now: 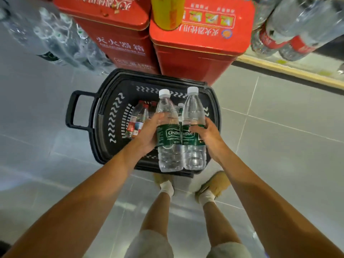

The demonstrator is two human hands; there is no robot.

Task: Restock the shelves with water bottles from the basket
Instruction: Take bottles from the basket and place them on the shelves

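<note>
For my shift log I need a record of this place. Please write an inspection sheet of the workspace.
Surface: grey tiled floor; black basket stands on it.
Job's things: left bottle and right bottle, green labels, held side by side over the basket; red-label bottles lie inside.
Clutter: two red boxes behind the basket, yellow object on top.
Hands: left hand grips left bottle; right hand grips right bottle.
Cables: nothing seen.
Surroundings: wrapped bottle packs at left; shelf with bottles at right.

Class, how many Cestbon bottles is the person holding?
2: left bottle in the left hand, right bottle in the right hand, above the basket; others may hide beneath.
</note>
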